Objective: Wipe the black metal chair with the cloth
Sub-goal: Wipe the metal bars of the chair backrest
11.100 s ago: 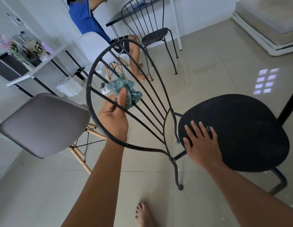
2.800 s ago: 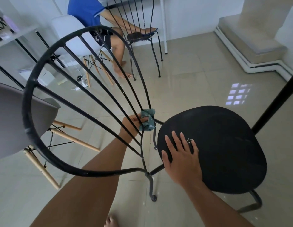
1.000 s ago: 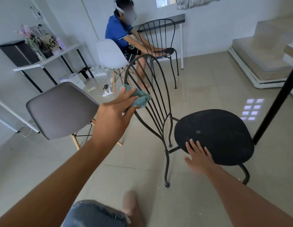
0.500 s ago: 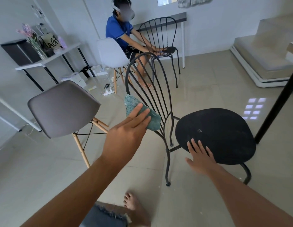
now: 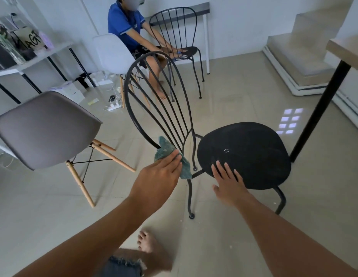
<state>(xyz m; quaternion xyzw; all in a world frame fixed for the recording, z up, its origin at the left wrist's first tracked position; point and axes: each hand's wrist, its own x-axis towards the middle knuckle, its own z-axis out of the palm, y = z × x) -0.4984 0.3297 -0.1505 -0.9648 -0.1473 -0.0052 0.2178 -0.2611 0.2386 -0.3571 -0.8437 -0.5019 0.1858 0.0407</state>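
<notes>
Left hand (image 5: 157, 177) pinches the soft cloth (image 5: 167, 154) against the stiff backrest frame (image 5: 130, 114); right hand (image 5: 229, 181) lies flat, fingers spread, steadying the seat (image 5: 252, 152).

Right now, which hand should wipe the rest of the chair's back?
The left hand. It already holds the cloth against the lower frame of the chair back. The right hand lies flat on the seat edge, steadying it.
</notes>
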